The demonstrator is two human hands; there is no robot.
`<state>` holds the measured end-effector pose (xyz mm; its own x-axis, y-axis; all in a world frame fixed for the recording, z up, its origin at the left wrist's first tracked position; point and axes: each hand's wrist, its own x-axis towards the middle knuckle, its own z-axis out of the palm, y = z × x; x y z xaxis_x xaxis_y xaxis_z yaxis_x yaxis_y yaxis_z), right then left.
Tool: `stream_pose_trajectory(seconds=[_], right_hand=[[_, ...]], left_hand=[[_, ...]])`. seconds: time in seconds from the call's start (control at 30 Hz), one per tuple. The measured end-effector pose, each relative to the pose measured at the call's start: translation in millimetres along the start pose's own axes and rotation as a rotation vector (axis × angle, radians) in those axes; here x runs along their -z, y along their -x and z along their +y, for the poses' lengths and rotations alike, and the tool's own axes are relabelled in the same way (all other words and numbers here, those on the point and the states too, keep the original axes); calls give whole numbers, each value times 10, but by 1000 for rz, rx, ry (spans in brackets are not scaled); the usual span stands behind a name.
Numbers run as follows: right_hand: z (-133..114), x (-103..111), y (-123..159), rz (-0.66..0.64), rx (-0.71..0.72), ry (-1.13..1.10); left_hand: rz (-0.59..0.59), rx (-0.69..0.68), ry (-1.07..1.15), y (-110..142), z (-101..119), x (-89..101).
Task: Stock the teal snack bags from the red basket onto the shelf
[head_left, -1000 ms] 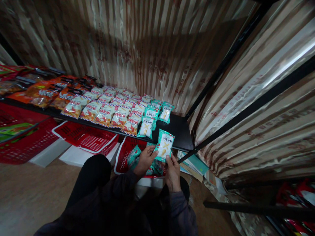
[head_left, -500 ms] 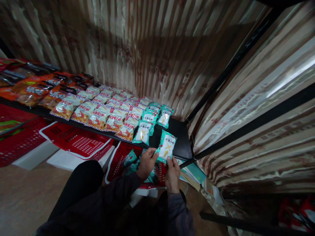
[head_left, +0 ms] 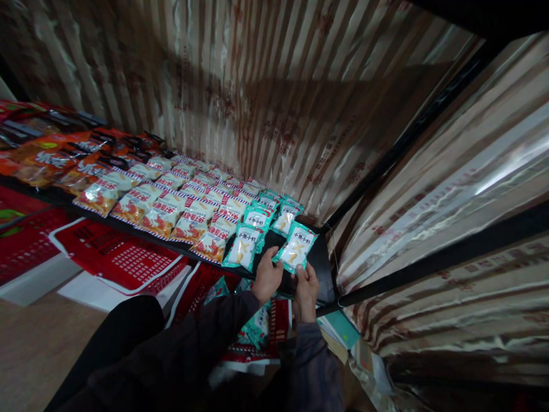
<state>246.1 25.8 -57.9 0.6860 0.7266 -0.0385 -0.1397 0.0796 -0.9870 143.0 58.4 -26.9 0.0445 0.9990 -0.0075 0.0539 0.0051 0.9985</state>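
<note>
Between my two hands is a teal and white snack bag (head_left: 295, 246), face up over the black shelf (head_left: 317, 274). My left hand (head_left: 267, 276) grips its lower left corner, and my right hand (head_left: 306, 290) pinches its bottom edge. Just left of it on the shelf lie matching teal bags (head_left: 243, 246), in short rows running back to the curtain. Below the shelf edge, partly behind my left arm, a red basket (head_left: 281, 332) contains more teal snack bags (head_left: 257, 326).
White and orange snack bags (head_left: 184, 220) fill the shelf's middle, with orange bags (head_left: 55, 163) farther left. More red baskets (head_left: 124, 257) stand below. A striped curtain (head_left: 274, 86) hangs behind. Black metal bars (head_left: 412, 280) cross at the right.
Both hands have carried the teal snack bag forward over the shelf, closer to the back teal bags. The camera view has shifted slightly.
</note>
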Motion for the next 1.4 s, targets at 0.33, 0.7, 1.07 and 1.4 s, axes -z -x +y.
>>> stream_pose_trajectory(seconds=[0.33,0.7,1.07,1.4], right_hand=[[30,-354,-511,-57,50,-65],[222,-528,-826,-59,38,7],[260,-462,-904,-83,232,571],[211,-458,-839,-83,333,864]], left_hand=[[-14,-82,-229,-307,163,-136],[-8,-13,-244,-550,98,-235],[7,-32,-253,-650,-86,-251],[-25,-49,-326,-590,-150,-221]])
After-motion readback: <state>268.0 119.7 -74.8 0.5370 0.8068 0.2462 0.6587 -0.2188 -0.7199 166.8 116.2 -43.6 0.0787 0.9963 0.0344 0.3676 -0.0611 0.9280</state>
